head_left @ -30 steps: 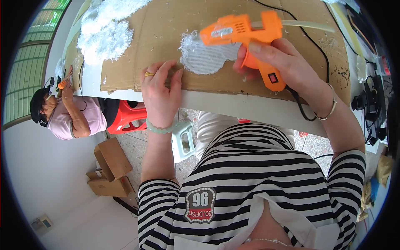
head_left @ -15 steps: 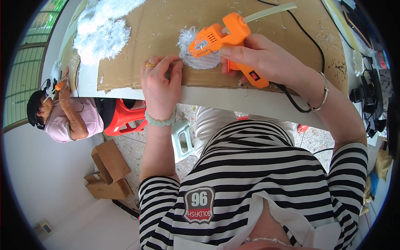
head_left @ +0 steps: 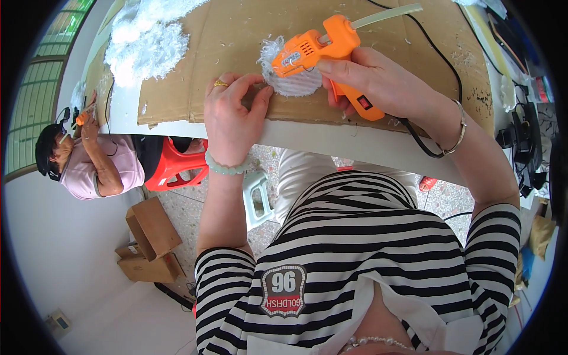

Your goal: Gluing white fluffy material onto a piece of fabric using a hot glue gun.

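A small round white piece with a frayed, fluffy rim (head_left: 296, 87) lies on the cardboard sheet (head_left: 231, 41). My left hand (head_left: 235, 115) has its thumb and forefinger closed at that piece's left edge. An orange hot glue gun (head_left: 322, 48) is in the grip of my right hand (head_left: 378, 77), fingers wrapped round its handle. Its front end is over the round piece and hides part of it; I cannot tell whether the nozzle touches. A translucent glue stick (head_left: 387, 16) sticks out of the gun's back.
A heap of white fluffy material (head_left: 148, 47) covers the table's far left. The gun's black cord (head_left: 441, 50) loops along the right side. At the left, another person (head_left: 103, 163) sits on a red stool (head_left: 174, 168) holding something orange. Cardboard boxes (head_left: 154, 231) stand on the floor.
Both hands, the glue gun and the round white piece have shifted slightly to the right. My grip on the gun is the same.
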### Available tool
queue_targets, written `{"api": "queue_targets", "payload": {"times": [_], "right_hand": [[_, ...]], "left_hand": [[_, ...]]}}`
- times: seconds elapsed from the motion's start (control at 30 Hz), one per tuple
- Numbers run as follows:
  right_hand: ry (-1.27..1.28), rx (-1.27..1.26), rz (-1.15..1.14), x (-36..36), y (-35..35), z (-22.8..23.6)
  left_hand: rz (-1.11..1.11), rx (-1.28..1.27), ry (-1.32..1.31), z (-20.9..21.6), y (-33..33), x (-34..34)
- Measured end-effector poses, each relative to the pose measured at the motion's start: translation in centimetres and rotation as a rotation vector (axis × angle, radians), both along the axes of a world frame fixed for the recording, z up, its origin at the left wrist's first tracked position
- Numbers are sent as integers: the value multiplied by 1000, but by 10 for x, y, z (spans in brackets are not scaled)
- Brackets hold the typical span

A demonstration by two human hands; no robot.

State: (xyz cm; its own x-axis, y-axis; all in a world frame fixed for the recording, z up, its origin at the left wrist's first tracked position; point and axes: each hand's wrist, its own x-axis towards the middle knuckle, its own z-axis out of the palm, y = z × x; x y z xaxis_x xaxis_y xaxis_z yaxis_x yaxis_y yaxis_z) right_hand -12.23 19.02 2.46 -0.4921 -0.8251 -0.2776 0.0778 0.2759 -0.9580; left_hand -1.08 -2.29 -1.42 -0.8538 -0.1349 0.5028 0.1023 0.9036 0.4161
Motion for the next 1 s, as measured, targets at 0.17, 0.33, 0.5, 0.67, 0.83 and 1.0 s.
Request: {"api": "queue_targets", "payload": {"times": [0.17,0.33,0.5,0.67,0.83,1.0], "right_hand": [[-1,17,18,1,3,1],[26,8,18,1,7,2],[40,16,19,1,10,3],[38,0,2,5,13,6],[52,26,-13,3,16,3],[36,88,27,-2,23,4]], "left_hand": [[9,-8,-1,-1,-1,0],[13,-11,0,0,0,-1],[15,-20,-60,1,-1,1],[10,-24,-50,1,-2,1],[8,-26,-41,0,-3,0],[6,-33,-47,1,-2,-1]]}}
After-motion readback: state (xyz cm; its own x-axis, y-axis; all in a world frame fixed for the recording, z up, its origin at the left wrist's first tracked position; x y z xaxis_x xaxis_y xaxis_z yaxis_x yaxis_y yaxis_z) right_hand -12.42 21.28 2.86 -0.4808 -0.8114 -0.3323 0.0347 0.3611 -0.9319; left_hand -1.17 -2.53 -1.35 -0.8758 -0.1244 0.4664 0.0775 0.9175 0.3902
